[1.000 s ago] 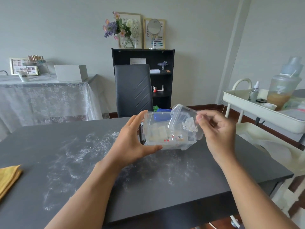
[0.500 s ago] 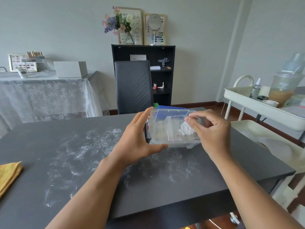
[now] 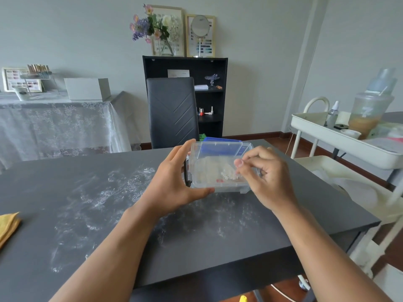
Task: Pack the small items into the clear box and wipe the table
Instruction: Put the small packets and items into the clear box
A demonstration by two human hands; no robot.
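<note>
The clear box stands on the dark table, with small pale and red items inside it. My left hand grips the box's left side next to its black latch. My right hand is at the box's right front, thumb and fingers pinched on a small clear container holding white bits, which sits low inside the box. A blue lid shows behind the box. White powder smears cover the table. A yellow cloth lies at the left edge.
A black chair stands at the table's far side, in front of a black shelf. A white trolley with bottles and a jug stands close to the table's right edge. A lace-covered table is at the back left.
My right hand has lowered the small container of white bits from above the box down into it. My left hand has kept its hold on the box's left side.
</note>
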